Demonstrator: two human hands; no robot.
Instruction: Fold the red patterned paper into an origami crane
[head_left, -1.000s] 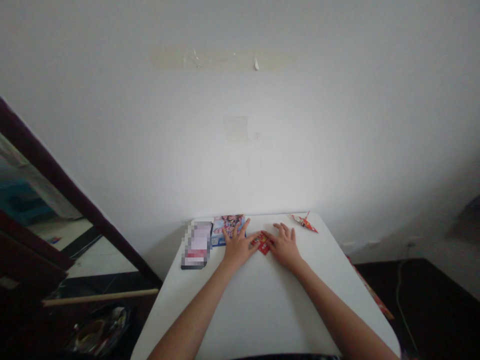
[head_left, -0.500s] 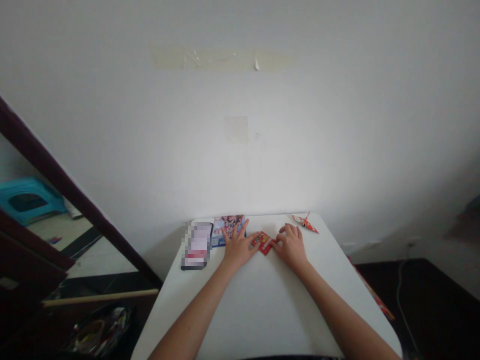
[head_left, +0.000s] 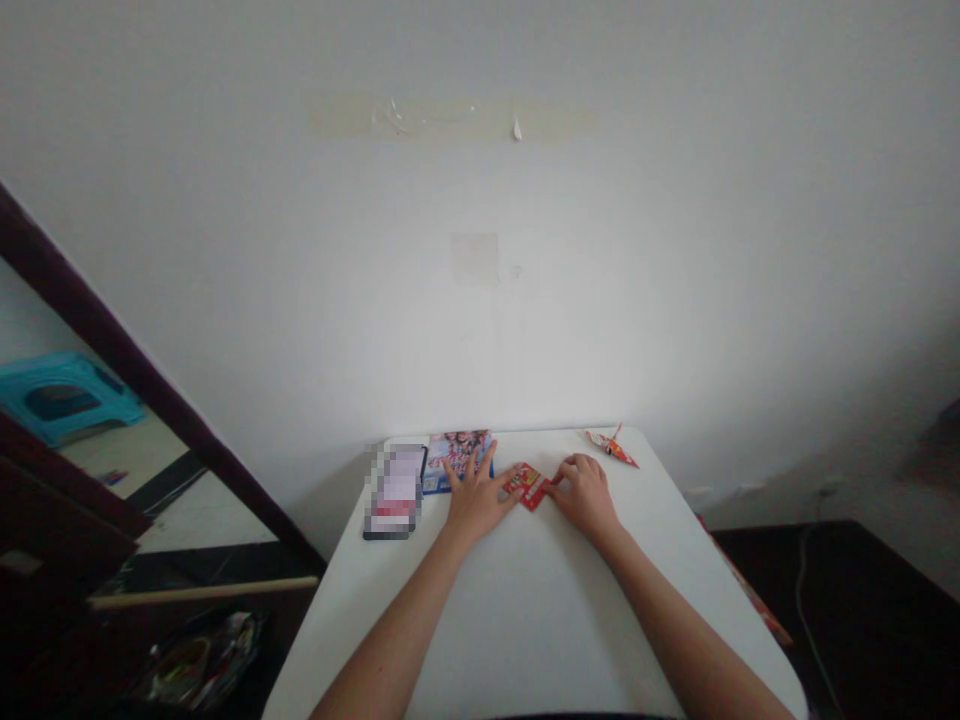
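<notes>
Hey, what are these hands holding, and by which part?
The right hand seems to pinch the red paper by its right corner; the left hand, fingers spread, touches its left side. A firm grip can't be confirmed.

Left hand [head_left: 478, 500]: bare, palm down, fingers fanned. Right hand [head_left: 587, 492]: bare, fingers curled, thumb and forefinger pinched together. Forearms [head_left: 397, 620], two: bare, slanting inward toward the hands.

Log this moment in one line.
left hand: touching red paper | right hand: at its right corner | beyond: folded paper
</notes>
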